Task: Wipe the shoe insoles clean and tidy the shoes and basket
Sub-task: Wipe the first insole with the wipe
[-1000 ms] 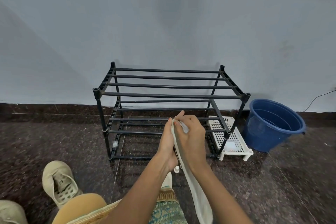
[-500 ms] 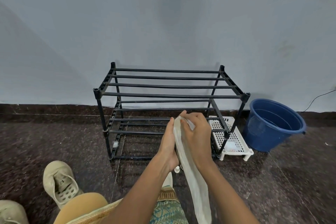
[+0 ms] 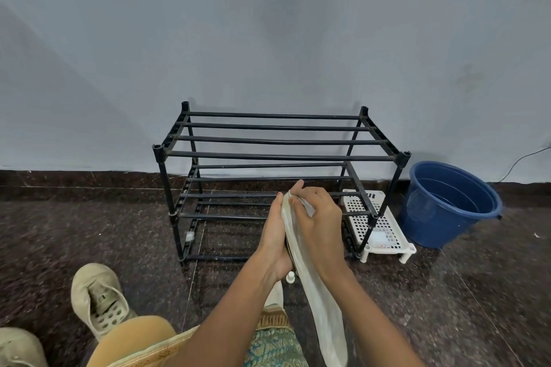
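At frame centre, in front of the black shoe rack (image 3: 268, 155), both hands are raised with the insole (image 3: 316, 292) between them. Insole: long, narrow, pale off-white with a slight sheen; upper tip sits between the fingertips, body runs down and to the right, past the right forearm, widening to a rounded end at the bottom edge of frame. A dark edge shows along its near side where the palms meet. Left hand (image 3: 275, 235): fingers straight, laid flat against the insole's left face, backing it. Right hand (image 3: 320, 226): fingers curled over the upper part, pinching a small white cloth (image 3: 305, 205) against the insole surface. Small white cap-like item (image 3: 290, 277) just below the left wrist; cannot identify it. White perforated basket (image 3: 378, 226) on the floor touching the rack's right legs; blue bucket (image 3: 447, 202) just beyond it. Beige shoe (image 3: 98, 301) on the dark speckled floor, lower left; second shoe (image 3: 18, 348) partly cut off at the corner.
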Available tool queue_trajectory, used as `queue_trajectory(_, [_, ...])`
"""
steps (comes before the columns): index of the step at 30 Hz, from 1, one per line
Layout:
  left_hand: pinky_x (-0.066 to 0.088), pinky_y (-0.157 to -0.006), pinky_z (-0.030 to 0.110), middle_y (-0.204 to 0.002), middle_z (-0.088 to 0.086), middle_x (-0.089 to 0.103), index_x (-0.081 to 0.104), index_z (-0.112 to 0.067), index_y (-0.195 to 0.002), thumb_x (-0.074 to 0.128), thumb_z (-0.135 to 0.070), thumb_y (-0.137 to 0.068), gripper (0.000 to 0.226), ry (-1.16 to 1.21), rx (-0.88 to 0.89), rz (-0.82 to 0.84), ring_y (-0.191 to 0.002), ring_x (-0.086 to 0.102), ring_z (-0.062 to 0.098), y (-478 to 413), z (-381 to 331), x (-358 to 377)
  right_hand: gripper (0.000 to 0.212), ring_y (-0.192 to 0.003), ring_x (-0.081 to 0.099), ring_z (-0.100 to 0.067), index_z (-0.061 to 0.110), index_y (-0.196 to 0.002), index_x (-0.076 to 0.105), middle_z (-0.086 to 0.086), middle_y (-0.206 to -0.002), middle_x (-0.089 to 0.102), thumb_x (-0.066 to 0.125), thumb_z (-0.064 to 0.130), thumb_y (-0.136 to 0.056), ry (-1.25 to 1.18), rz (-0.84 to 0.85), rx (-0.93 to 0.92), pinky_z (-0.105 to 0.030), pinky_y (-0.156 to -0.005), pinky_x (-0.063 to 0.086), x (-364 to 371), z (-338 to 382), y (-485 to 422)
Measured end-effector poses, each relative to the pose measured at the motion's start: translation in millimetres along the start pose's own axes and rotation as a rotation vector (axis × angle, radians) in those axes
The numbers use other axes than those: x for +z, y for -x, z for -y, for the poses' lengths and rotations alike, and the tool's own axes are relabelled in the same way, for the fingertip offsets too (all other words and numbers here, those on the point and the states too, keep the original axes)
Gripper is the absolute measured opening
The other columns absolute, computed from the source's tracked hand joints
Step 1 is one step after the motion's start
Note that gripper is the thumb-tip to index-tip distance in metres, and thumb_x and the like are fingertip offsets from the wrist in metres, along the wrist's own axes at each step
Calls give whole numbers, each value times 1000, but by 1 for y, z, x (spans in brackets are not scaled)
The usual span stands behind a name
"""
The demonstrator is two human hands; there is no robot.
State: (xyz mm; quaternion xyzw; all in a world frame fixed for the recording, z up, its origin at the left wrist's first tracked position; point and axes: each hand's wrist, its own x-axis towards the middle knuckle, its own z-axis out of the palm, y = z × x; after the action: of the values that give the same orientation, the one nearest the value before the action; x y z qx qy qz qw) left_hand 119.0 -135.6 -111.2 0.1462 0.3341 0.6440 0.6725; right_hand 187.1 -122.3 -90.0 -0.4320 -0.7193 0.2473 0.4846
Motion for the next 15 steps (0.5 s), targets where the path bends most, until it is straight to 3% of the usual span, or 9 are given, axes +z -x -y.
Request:
queue_trajectory(5, [54, -72, 29, -114, 2, 68, 58, -31, -120, 23, -46, -100, 43, 12, 1, 14, -95, 69, 15, 1, -1, 2, 20, -95, 55, -10, 0, -95, 67, 1, -92, 55, 51, -7, -86, 12, 121, 22, -16, -93, 40, 0, 14, 5])
queue_trajectory(11, [48, -86, 33, -125, 7, 61, 62, -31, -117, 24, -45, -100, 44, 50, -2, 8, -110, 60, 20, 3, -2, 4, 21, -99, 49, -11, -6, -96, 66, 0, -86, 51, 48, -11, -86, -17, 257, 41, -28, -98, 36, -16, 26, 8])
queue_trajectory(15, [51, -78, 31, -120, 5, 66, 62, -32, -119, 26, -46, -100, 43, 53, -12, 32, -105, 64, 18, 3, 0, 5, 21, -95, 47, -6, -6, -92, 66, 4, -85, 48, 49, -14, -84, -5, 203, 46, -10, -92, 36, -18, 28, 7])
